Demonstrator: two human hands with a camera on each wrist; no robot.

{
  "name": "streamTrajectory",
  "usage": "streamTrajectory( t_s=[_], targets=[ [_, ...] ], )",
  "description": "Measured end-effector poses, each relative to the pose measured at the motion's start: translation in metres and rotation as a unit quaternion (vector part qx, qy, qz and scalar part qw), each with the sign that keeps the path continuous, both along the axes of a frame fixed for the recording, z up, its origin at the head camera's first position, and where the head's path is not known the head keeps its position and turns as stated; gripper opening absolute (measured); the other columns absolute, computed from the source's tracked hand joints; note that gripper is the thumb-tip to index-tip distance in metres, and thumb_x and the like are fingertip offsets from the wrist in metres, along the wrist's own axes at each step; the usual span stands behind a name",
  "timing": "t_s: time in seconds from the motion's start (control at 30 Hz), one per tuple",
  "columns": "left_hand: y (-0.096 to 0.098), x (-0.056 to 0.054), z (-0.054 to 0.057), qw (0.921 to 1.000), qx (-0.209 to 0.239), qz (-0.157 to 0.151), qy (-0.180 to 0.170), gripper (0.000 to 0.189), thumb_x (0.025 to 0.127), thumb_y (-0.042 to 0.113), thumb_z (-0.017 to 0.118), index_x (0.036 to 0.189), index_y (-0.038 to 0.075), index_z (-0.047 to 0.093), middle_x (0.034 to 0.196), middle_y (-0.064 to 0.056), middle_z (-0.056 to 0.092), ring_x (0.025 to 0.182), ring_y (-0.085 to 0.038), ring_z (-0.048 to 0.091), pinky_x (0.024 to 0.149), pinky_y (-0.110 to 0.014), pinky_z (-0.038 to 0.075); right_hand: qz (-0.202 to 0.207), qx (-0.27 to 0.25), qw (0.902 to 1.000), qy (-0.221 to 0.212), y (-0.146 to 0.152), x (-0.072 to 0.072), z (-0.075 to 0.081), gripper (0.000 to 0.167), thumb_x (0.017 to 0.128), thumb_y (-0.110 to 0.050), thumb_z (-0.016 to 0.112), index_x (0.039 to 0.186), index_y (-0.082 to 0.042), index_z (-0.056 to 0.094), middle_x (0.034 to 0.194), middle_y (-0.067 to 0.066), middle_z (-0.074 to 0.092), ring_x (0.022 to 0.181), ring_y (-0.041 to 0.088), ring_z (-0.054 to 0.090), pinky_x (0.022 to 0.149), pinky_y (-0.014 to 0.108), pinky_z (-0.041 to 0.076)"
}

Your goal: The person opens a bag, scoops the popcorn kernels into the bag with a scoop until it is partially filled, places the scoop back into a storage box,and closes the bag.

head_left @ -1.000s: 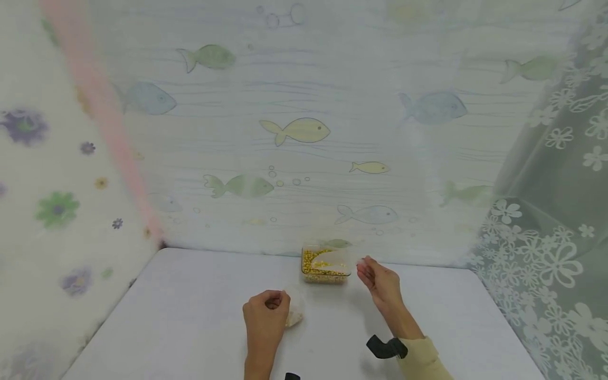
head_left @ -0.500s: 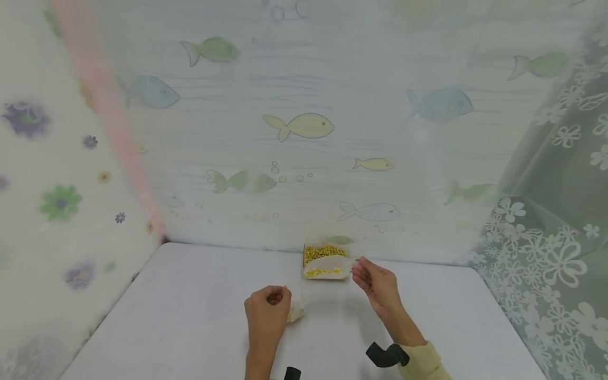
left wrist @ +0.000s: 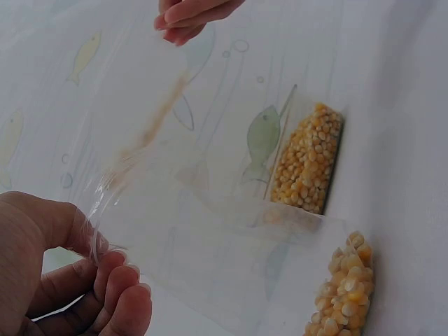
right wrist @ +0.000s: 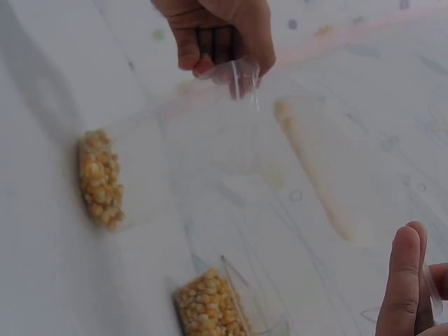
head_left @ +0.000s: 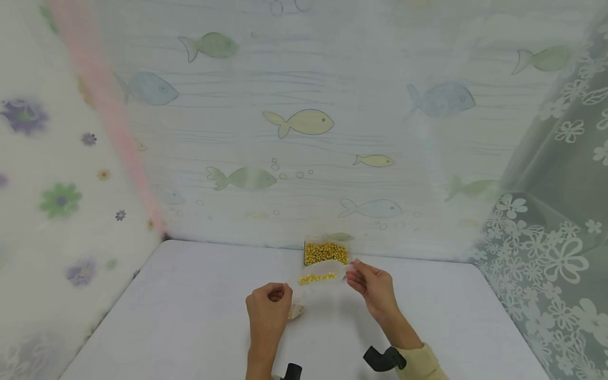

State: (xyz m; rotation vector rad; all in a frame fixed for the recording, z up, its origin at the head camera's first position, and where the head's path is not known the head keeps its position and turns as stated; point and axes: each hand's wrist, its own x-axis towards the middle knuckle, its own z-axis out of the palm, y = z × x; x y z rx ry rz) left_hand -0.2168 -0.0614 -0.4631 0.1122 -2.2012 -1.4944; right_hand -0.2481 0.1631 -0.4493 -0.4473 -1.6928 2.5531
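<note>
My left hand (head_left: 268,303) pinches the upper edge of a clear plastic bag (left wrist: 210,252). Corn kernels (left wrist: 348,287) fill the bag's bottom, which hangs low near the table. My right hand (head_left: 372,285) grips the end of a pale white scoop (head_left: 338,270) between thumb and fingers. A row of yellow kernels (head_left: 317,278) lies along the scoop's lower side; in the right wrist view they show as a tan streak through its underside. The scoop is between the corn container and the bag, its far end close over the bag's opening.
A clear rectangular container (right wrist: 213,304) of corn kernels stands at the back of the white table (head_left: 204,295), by the fish-print curtain (head_left: 304,79). Flower-print sheets hang on the left and right. Black wrist mounts (head_left: 383,359) sit on both forearms.
The scoop has come out from over the container, towards me and to the left, with kernels on it. My right hand has shifted slightly left; the left stays nearly still on the bag.
</note>
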Motion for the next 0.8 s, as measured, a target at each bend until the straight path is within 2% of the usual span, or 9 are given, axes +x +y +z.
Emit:
streamTrajectory(
  t_s=[0.13, 0.23, 0.43, 0.6, 0.73, 0.8],
  targets=[
    [0.001, 0.000, 0.001, 1.0000, 0.003, -0.003, 0.001, 0.009, 0.083, -0.004, 0.072, 0.075, 0.000, 0.076, 0.063, -0.003, 0.067, 0.055, -0.008, 0.059, 0.054, -0.021, 0.051, -0.003, 0.045, 0.9988, 0.019, -0.003, 0.003, 0.002, 0.027, 0.101, -0.011, 0.063, 0.113, 0.012, 0.067, 0.077, 0.004, 0.076, 0.072, 0.013, 0.075, 0.071, 0.026, 0.061],
    [0.001, 0.001, 0.001, 1.0000, 0.004, -0.001, -0.001, 0.010, 0.082, -0.004, 0.072, 0.075, 0.001, 0.076, 0.063, -0.003, 0.067, 0.055, -0.007, 0.059, 0.054, -0.020, 0.050, -0.006, 0.102, 0.9937, 0.047, -0.007, 0.007, 0.007, 0.030, 0.100, -0.012, 0.064, 0.115, 0.014, 0.066, 0.078, 0.007, 0.076, 0.072, 0.015, 0.075, 0.071, 0.029, 0.061],
    [0.001, 0.001, 0.001, 1.0000, -0.002, 0.005, -0.003, 0.010, 0.083, -0.001, 0.073, 0.074, 0.002, 0.076, 0.062, -0.001, 0.067, 0.054, -0.008, 0.059, 0.054, -0.021, 0.051, -0.003, 0.203, 0.9699, 0.135, -0.019, 0.018, 0.018, 0.020, 0.099, -0.006, 0.064, 0.105, 0.012, 0.070, 0.083, 0.021, 0.075, 0.069, 0.019, 0.076, 0.069, 0.034, 0.062],
    [0.000, 0.001, 0.001, 0.9999, 0.005, 0.003, -0.011, 0.009, 0.084, 0.001, 0.073, 0.075, 0.002, 0.076, 0.062, -0.001, 0.066, 0.054, -0.008, 0.059, 0.054, -0.022, 0.051, 0.001, 0.236, 0.9530, 0.190, -0.028, 0.026, 0.026, 0.015, 0.097, -0.004, 0.065, 0.100, 0.009, 0.072, 0.082, 0.021, 0.075, 0.067, 0.017, 0.075, 0.067, 0.033, 0.062],
    [0.000, 0.001, 0.000, 0.9999, 0.005, 0.005, -0.012, 0.009, 0.083, 0.002, 0.073, 0.075, 0.002, 0.076, 0.062, -0.001, 0.066, 0.055, -0.009, 0.059, 0.054, -0.022, 0.051, 0.001, 0.247, 0.9475, 0.204, -0.030, 0.029, 0.028, 0.014, 0.097, -0.005, 0.067, 0.099, 0.008, 0.073, 0.081, 0.018, 0.075, 0.067, 0.016, 0.075, 0.066, 0.033, 0.061],
    [0.000, 0.001, 0.000, 0.9999, 0.006, 0.004, -0.010, 0.009, 0.083, 0.002, 0.073, 0.074, 0.002, 0.076, 0.062, -0.001, 0.066, 0.054, -0.009, 0.059, 0.054, -0.022, 0.051, -0.003, 0.245, 0.9479, 0.204, -0.028, 0.028, 0.027, 0.014, 0.097, -0.004, 0.067, 0.099, 0.008, 0.073, 0.081, 0.019, 0.075, 0.066, 0.017, 0.075, 0.066, 0.034, 0.062]
  ],
)
